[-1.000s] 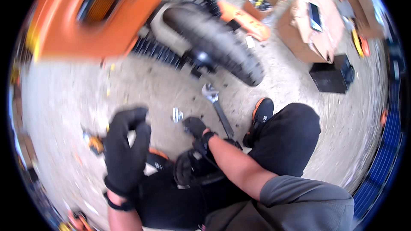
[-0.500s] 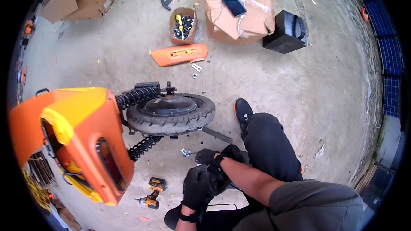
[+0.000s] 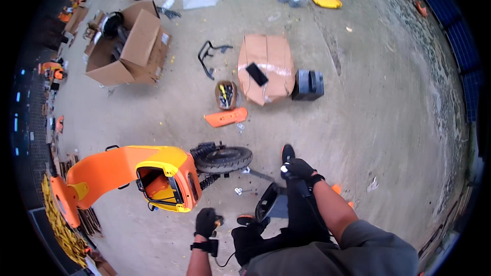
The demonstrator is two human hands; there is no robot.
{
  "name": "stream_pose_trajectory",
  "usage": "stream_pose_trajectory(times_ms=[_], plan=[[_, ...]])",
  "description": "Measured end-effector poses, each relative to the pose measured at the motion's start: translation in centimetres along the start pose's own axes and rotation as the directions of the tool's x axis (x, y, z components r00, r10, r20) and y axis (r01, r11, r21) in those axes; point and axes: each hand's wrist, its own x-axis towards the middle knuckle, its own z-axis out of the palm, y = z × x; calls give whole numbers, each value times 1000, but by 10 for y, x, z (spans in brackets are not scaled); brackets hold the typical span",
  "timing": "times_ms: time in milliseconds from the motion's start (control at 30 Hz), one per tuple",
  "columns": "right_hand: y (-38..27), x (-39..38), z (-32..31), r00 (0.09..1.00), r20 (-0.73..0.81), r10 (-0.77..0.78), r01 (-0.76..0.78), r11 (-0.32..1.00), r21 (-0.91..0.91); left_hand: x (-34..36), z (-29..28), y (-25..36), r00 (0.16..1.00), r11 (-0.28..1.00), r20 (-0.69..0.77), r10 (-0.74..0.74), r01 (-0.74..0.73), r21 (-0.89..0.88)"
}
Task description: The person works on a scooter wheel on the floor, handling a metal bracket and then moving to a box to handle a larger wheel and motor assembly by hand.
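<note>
An orange-yellow scooter (image 3: 174, 188) lies on its side, its wheel (image 3: 238, 157) exposed between black springs. An adjustable wrench (image 3: 261, 175) lies by the tyre, near small metal parts (image 3: 238, 190). My gloved left hand (image 3: 205, 222) is over a black-and-yellow power drill (image 3: 219, 220), largely covering it; whether the fingers grip it is unclear. Above my knee, my gloved right hand (image 3: 298, 169) pinches a small silvery piece (image 3: 284, 168). A black open pouch (image 3: 265, 202) sits between my legs.
Beyond the wheel are an orange panel (image 3: 225, 118), a carton of hardware (image 3: 225, 94), a taped box (image 3: 266, 51) carrying a phone (image 3: 257, 74), a black case (image 3: 308, 85), a bent black bracket (image 3: 204, 59) and an open carton (image 3: 128, 56). Blue panels (image 3: 465, 71) line the right edge.
The view has risen and widened. My hands, together half a second ago, are now apart: left down at the drill, right up and forward with the silvery piece.
</note>
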Motion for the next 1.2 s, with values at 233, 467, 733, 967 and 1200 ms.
stream_pose_trajectory(times_ms=[233,467,733,967,1200], plan=[[117,-137,-224,949,-113,-296,24,423,-906,-18,-73,11,891,890,200,-408,339,305],[153,-252,-268,900,-431,-64,-301,625,-720,90,-45,46,950,587,260,-172,-113,801],[70,-266,-258,677,-649,346,-210,937,281,279,-35,176,953,655,299,41,-251,713],[23,-259,-330,581,-635,509,-80,812,578,447,16,171,944,946,315,-100,-8,323],[73,-272,-375,613,-748,-256,-481,631,-609,591,82,362,837,580,513,188,-516,630]])
